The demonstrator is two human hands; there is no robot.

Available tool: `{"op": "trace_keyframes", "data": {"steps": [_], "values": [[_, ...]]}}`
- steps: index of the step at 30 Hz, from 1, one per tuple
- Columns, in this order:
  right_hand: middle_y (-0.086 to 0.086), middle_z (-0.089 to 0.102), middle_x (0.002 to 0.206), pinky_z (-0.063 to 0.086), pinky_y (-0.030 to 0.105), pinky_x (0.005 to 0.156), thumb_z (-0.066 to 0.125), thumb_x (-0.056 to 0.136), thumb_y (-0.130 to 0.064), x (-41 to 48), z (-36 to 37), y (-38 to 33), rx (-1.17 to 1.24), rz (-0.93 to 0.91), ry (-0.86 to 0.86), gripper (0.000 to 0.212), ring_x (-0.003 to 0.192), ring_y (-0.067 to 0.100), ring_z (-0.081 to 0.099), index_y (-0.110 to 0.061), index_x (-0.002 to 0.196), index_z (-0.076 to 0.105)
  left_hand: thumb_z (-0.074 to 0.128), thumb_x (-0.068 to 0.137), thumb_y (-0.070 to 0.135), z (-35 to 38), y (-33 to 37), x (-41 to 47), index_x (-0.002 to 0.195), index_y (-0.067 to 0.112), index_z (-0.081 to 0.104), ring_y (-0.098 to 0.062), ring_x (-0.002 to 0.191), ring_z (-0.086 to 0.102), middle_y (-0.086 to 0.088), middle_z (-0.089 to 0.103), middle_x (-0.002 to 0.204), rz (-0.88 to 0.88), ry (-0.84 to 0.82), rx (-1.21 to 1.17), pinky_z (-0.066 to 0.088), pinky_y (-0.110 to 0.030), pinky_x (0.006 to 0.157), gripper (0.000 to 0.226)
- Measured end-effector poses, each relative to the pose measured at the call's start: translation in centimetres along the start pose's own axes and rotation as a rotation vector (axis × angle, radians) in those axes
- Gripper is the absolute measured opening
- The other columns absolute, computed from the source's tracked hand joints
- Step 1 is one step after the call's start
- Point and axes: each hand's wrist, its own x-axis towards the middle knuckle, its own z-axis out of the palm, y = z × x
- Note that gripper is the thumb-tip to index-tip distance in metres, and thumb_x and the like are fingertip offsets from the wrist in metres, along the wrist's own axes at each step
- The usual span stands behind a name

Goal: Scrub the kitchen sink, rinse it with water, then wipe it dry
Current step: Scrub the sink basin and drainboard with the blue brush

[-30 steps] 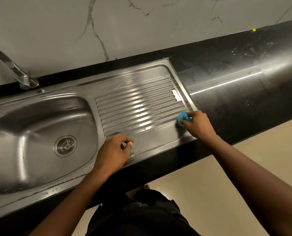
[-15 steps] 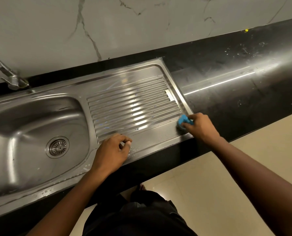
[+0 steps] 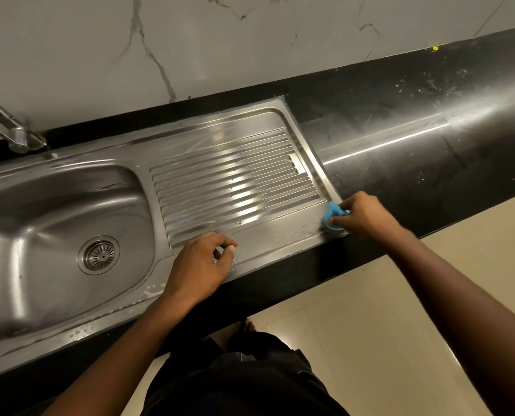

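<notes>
Toes (image 3: 248, 325) and dark clothing (image 3: 244, 382) sat nearest, over a beige floor (image 3: 355, 310). Left hand (image 3: 202, 262) rested on the sink's (image 3: 280, 244) front rim, fingers loosely curled, nothing in it that I could see. Right hand (image 3: 367, 216) gripped a blue scrubber (image 3: 333, 216) at the sink's front right corner. It was mostly hidden under the fingers, so its shape was hard to make out. The sink ran lengthwise along the black counter (image 3: 400, 181), basin (image 3: 55, 211) left, ribbed drainboard (image 3: 235, 181) right, ribs following that axis. Basin and tap (image 3: 16, 133) got cut off at the left edge.
</notes>
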Motion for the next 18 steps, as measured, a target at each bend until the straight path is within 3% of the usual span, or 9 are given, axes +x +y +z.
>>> {"op": "trace_keyframes", "data": {"steps": [4,9,14,18], "values": [[0.012,0.07,0.126,0.06,0.039,0.092,0.077,0.091,-0.027,-0.6,0.0,0.3,-0.025,0.04,-0.015,0.05,0.1,0.018,0.07,-0.008,0.135,0.062,0.065,0.099,0.032,0.3,-0.5,-0.1,0.104,0.033,0.076,0.002,0.087,0.062,0.024,0.067,0.098,-0.007,-0.006,0.005,0.058,-0.033,0.079,0.012],[0.006,0.07,0.121,0.054,0.022,0.08,0.074,0.093,-0.03,-3.2,5.9,-3.8,0.109,-0.105,-0.052,0.045,0.086,0.004,0.065,-0.013,0.133,0.063,0.064,0.099,0.034,1.0,-0.6,0.1,0.102,0.034,0.076,0.002,0.085,0.062,0.022,0.068,0.097,0.0,-0.028,0.011,0.058,-0.034,0.078,0.012],[0.005,0.067,0.124,0.056,0.028,0.09,0.074,0.093,-0.038,-4.9,10.6,-7.2,0.052,-0.253,-0.056,0.048,0.099,0.011,0.063,-0.012,0.132,0.066,0.064,0.098,0.036,1.2,-0.2,0.7,0.104,0.036,0.075,0.002,0.085,0.062,0.023,0.068,0.099,0.024,-0.04,0.011,0.056,-0.031,0.075,0.013],[-0.002,0.069,0.111,0.057,0.03,0.09,0.074,0.093,-0.033,-4.0,7.5,-4.7,0.121,-0.137,-0.038,0.041,0.088,0.005,0.066,-0.015,0.129,0.066,0.064,0.099,0.034,1.0,-0.3,0.6,0.104,0.035,0.075,0.003,0.086,0.063,0.024,0.068,0.099,0.015,-0.039,0.007,0.055,-0.027,0.074,0.012]]}}
